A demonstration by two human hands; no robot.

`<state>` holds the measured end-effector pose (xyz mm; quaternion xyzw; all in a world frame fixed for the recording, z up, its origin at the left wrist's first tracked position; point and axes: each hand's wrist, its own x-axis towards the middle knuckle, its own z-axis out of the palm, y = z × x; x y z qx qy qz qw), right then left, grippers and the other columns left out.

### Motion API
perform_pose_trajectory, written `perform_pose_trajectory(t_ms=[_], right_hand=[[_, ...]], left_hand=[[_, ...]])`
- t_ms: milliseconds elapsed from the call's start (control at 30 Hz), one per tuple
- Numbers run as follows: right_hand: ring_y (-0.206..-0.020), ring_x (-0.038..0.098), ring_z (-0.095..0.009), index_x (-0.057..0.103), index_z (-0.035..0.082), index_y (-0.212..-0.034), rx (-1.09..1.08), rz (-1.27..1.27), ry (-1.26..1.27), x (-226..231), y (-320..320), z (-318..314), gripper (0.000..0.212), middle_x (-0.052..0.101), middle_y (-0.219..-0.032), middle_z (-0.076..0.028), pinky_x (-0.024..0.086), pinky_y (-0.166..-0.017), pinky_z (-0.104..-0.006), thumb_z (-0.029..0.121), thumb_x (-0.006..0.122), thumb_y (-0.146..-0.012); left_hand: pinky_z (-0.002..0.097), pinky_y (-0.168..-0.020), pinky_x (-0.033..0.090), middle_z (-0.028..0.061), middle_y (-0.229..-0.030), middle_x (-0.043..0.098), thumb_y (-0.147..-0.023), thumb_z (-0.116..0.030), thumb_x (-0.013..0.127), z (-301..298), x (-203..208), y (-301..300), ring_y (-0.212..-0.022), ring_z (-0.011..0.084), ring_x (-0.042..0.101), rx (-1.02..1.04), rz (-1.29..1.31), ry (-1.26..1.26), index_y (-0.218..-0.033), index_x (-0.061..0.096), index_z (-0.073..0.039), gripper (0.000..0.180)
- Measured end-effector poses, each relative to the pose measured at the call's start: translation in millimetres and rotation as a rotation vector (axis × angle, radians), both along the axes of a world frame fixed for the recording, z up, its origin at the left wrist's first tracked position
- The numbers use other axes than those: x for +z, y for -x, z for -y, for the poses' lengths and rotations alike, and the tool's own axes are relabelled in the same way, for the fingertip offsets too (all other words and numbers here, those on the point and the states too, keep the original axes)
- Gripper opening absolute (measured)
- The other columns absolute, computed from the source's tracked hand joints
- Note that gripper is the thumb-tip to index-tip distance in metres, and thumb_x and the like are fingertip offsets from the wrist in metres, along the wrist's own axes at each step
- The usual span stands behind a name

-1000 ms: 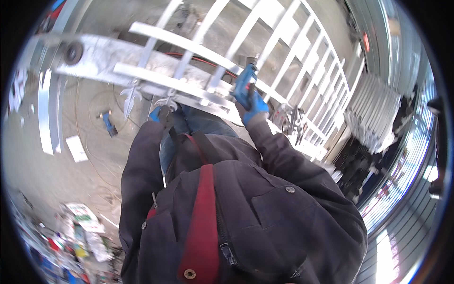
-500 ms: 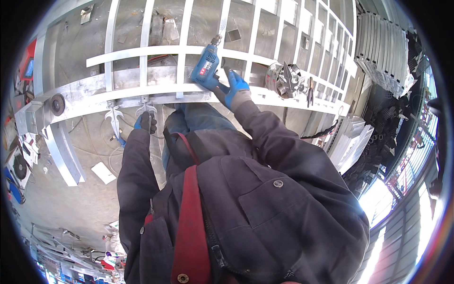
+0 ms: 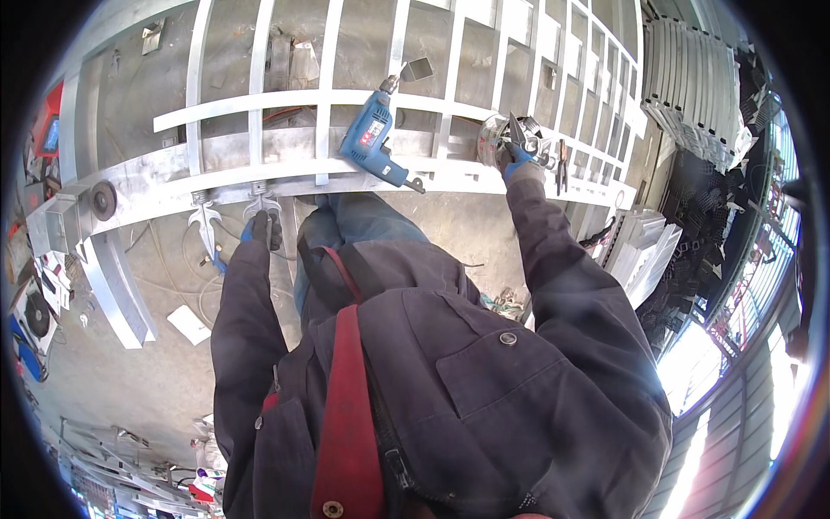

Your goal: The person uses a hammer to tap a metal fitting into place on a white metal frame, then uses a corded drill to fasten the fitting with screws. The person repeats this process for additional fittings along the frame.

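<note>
My left hand (image 3: pixel 264 230), in a dark grey and blue glove, closes round the lower part of a silver spear-shaped finial (image 3: pixel 261 206) at the near rail. A second finial (image 3: pixel 204 225) hangs point down just left of it. My right hand (image 3: pixel 519 164), in a blue glove, reaches into a round container (image 3: pixel 489 143) of metal spear points (image 3: pixel 529 134); its fingertips are hidden among them. A blue power drill (image 3: pixel 370 138) lies across the white rails (image 3: pixel 294 169) between my hands, chuck pointing away, with neither hand on it.
White bars form a long frame (image 3: pixel 475 108) ahead of me. Pliers (image 3: pixel 563 166) lie right of the container. A grinding disc (image 3: pixel 104 200) stands at the left end. Stacked metal profiles (image 3: pixel 692 86) are at the far right, and cables (image 3: pixel 186 277) trail over the floor.
My right hand has let go of the drill and moved right to the container of spear points. The drill now rests on the rails. My left hand stays at the finial.
</note>
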<state>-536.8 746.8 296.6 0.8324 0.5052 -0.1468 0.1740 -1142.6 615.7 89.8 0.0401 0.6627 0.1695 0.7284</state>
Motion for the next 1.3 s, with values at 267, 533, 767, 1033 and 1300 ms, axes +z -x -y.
perform_pose_trajectory(t_ms=[267, 533, 767, 1033, 1300], right_hand=[[-0.106, 0.073, -0.044, 0.062, 0.033, -0.145, 0.095, 0.077, 0.075, -1, -13, -3, 0.044, 0.076, -0.114, -0.022, 0.056, -0.093, -0.0525, 0.045, 0.055, -0.103], [-0.115, 0.070, -0.042, 0.065, 0.024, -0.139, 0.195, 0.172, 0.385, -29, -14, -40, 0.042, 0.072, -0.128, -0.017, 0.056, -0.097, -0.0505, 0.039, 0.060, -0.101], [-0.121, 0.067, -0.043, 0.065, 0.012, -0.135, 0.451, 0.207, 0.366, -39, -17, -52, 0.042, 0.071, -0.131, -0.022, 0.056, -0.100, -0.0497, 0.029, 0.068, -0.096], [-0.117, 0.068, -0.047, 0.065, 0.013, -0.134, 0.305, 0.181, 0.257, -33, -10, -49, 0.043, 0.072, -0.124, -0.025, 0.055, -0.099, -0.0535, 0.035, 0.066, -0.096], [-0.116, 0.068, -0.048, 0.065, 0.014, -0.132, 0.252, 0.120, 0.254, -28, -7, -46, 0.042, 0.072, -0.124, -0.025, 0.055, -0.099, -0.0533, 0.037, 0.064, -0.098]], left_hand=[[0.0360, -0.051, 0.047, 0.0055, -0.081, 0.065, -0.104, -0.057, 0.055, 3, -3, 1, -0.057, 0.0184, 0.059, -0.012, -0.025, -0.002, -0.118, 0.064, -0.012, 0.048], [0.0360, -0.049, 0.047, 0.0066, -0.080, 0.066, -0.103, -0.058, 0.058, 4, -5, 5, -0.056, 0.0190, 0.059, 0.008, 0.041, -0.020, -0.120, 0.064, -0.010, 0.051], [0.0371, -0.049, 0.046, 0.0073, -0.080, 0.066, -0.103, -0.057, 0.058, 3, -3, 2, -0.055, 0.0203, 0.059, 0.047, 0.038, 0.031, -0.120, 0.064, -0.010, 0.051], [0.0327, -0.047, 0.043, 0.0055, -0.077, 0.065, -0.103, -0.057, 0.059, 5, 4, -5, -0.053, 0.0164, 0.056, 0.057, -0.004, -0.034, -0.111, 0.065, -0.012, 0.046], [0.0330, -0.046, 0.044, 0.0048, -0.076, 0.066, -0.104, -0.057, 0.060, 7, -1, -4, -0.051, 0.0164, 0.057, 0.079, 0.016, 0.019, -0.112, 0.066, -0.010, 0.048]])
